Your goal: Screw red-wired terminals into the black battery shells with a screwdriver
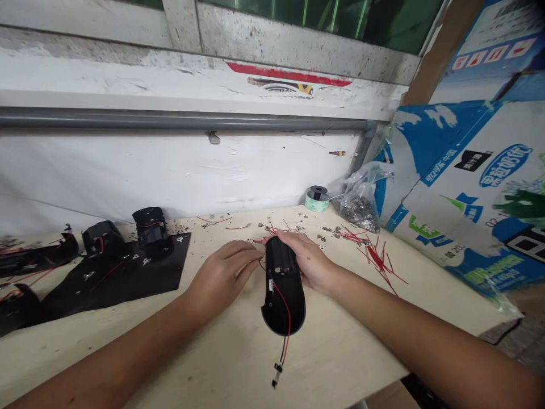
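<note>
A black oval plastic housing (284, 295) with a battery compartment lies on the pale wooden table (238, 363). Red and black wires (284, 346) trail from it toward me and end in a small connector. My right hand (307, 258) grips the far end of the housing. My left hand (221, 275) rests beside it on the left, its fingertips pinched at the housing's upper left edge; whether they hold anything I cannot tell.
A black mat (123, 275) at left carries small metal parts and several black housings (149, 224). Red wire offcuts (377, 255) and metal clips are scattered at back right. A solder spool (317, 199), a bag of parts (357, 207) and a blue-white carton (468, 187) stand at right.
</note>
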Tool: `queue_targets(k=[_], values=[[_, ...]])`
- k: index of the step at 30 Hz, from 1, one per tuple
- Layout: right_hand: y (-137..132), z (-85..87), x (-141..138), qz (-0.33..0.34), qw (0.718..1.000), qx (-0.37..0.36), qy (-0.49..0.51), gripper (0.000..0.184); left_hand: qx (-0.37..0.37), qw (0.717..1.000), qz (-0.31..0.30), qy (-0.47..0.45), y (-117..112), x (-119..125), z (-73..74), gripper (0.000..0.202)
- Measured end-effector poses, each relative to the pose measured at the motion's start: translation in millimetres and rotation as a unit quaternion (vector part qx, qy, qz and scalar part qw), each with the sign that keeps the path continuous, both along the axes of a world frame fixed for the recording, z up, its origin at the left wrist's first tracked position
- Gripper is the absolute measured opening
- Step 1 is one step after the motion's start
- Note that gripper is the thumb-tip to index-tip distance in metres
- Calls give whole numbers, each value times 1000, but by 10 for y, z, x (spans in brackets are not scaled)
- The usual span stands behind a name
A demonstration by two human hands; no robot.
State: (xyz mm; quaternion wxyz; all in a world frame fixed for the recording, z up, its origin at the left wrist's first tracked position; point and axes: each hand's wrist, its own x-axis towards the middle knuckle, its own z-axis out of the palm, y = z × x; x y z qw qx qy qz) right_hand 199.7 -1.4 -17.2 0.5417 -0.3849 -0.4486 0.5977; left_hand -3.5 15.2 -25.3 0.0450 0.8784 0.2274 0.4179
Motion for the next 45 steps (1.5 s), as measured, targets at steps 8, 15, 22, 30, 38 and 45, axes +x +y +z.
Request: queue_targets(k=[8,15,22,30,38,45], values=[[-21,47,-17,10,1000,-24,-14,37,55,998,-16,8,-73,4,105,24],[-12,29,-4,-6,998,-24,-58,37,25,998,-53,10,-176,64,218,22],[32,-4,10,-29,995,46,-82,38,-75,993,-54,75,-170,67,231,27],[57,-10,47,-30,985,88,-146,45,-182,981,-34,61,-210,98,217,24],[17,-3,36,-42,974,130,-179,38,-339,936,-46,-83,-236,206,223,15],[-4,16,16,-4,968,144,-203,39,-363,928,-51,-72,-249,213,237,13]])
